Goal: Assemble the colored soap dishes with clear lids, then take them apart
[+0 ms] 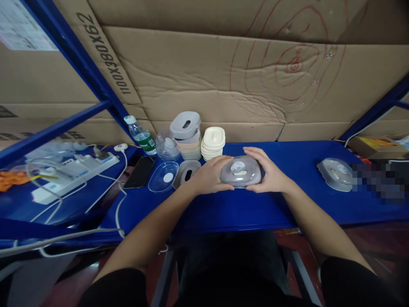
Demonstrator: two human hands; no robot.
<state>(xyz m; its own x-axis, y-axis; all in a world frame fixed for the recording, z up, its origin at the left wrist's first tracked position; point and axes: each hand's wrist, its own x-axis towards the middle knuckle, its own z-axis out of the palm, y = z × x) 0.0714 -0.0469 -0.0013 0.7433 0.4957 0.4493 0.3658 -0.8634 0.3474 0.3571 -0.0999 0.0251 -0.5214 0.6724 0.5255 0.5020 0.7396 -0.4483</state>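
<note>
Between both hands is a grey oval plastic box with a clear lid and a round white label on top. My left hand grips its left end, and my right hand is closed around its right end. Left of my left hand lie a grey lid with a dark slot and a clear lid with a white sticker. Behind them stand stacked grey and pastel boxes and a pile of cream lids. Stacked clear lids rest beside the boxes.
A similar lidded box sits at the right, near a blurred-out patch. On the left are a water bottle, a black phone and a power strip with white cables. Cardboard walls the back of the blue table.
</note>
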